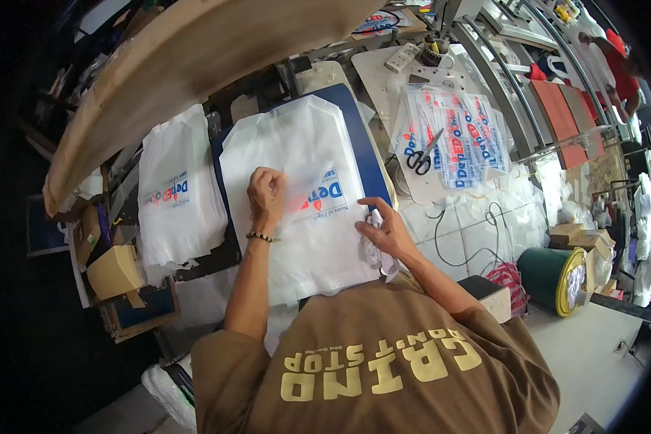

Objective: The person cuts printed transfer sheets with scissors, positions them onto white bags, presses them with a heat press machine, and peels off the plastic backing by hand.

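A stack of white printed bags [296, 145] lies on a dark blue board [351, 119] in front of the person. My left hand [266, 194], with a beaded bracelet at the wrist, is closed over the stack left of the blue and red print; what its fingers hold, if anything, is too small to make out. At the stack's right edge, my right hand [383, 228] has its thumb and index finger apart, beside a crumpled white bundle [371, 253]. Its other fingers are partly hidden, and whether they grip the bundle is unclear.
Another pile of printed bags [181, 195] lies at left. Scissors [424, 153] rest on printed sheets [466, 137] at right. A large padded brown edge [195, 65] crosses the upper left. A green bin [546, 278] stands at right; a person in red [618, 72] is far right.
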Demonstrator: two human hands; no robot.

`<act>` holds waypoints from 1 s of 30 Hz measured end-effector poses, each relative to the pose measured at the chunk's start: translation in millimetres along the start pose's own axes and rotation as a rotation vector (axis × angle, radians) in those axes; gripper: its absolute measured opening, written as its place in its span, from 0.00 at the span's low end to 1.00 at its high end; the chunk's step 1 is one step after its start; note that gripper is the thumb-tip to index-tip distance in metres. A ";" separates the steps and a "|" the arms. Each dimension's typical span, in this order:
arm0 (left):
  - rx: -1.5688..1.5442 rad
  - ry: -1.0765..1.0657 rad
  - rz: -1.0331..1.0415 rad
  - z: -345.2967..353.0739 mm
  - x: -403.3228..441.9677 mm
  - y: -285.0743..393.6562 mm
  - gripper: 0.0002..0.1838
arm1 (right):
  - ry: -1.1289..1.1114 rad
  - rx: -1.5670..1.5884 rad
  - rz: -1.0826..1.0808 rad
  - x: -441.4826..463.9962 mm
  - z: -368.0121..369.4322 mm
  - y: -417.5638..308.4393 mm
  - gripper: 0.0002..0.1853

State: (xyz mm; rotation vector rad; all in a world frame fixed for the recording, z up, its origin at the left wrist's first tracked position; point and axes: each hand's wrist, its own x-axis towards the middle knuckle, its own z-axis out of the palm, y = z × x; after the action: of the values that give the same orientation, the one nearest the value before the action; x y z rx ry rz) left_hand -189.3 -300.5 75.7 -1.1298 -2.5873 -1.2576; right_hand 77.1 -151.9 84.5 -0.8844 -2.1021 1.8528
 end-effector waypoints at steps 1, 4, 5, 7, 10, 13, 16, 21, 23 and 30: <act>-0.001 0.002 -0.003 0.0 0.7 0.3 0.06 | 0.000 -0.011 -0.011 -0.2 -0.8 -0.8 0.25; -0.007 0.009 0.054 -1.9 3.7 -3.1 0.06 | -0.011 -0.012 0.016 -0.3 -0.9 -4.6 0.25; -0.008 0.004 0.047 -1.7 4.8 -3.0 0.07 | -0.021 -0.003 0.055 0.8 -1.3 -5.3 0.25; -0.011 -0.003 0.038 0.0 2.6 -2.3 0.07 | -0.019 0.016 0.042 0.4 -0.6 -4.1 0.25; -0.055 -0.048 0.003 1.3 0.9 -1.9 0.07 | -0.016 0.033 0.017 1.8 0.2 -0.3 0.25; -0.029 0.009 0.008 1.0 -1.5 1.1 0.07 | -0.013 0.027 0.012 -0.4 -1.7 -8.3 0.24; -0.131 -0.023 -0.011 0.1 -8.9 13.5 0.07 | -0.017 0.029 0.006 1.0 -0.2 -1.6 0.24; 0.016 -0.122 0.089 -5.8 -12.2 30.0 0.15 | -0.012 0.023 -0.006 1.1 0.0 -0.8 0.25; 0.200 -0.081 0.121 -5.1 -12.0 35.3 0.17 | -0.008 0.027 -0.001 2.1 -0.4 -1.7 0.25; 0.189 -0.226 0.056 -4.8 -10.1 35.3 0.17 | 0.008 -0.020 -0.049 0.5 -1.2 -7.0 0.25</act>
State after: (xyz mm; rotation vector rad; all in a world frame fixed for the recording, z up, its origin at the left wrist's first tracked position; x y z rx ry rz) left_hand -160.8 -295.6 98.9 -1.3651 -2.7373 -0.8982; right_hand 75.3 -150.8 91.2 -0.8357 -2.1219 1.8038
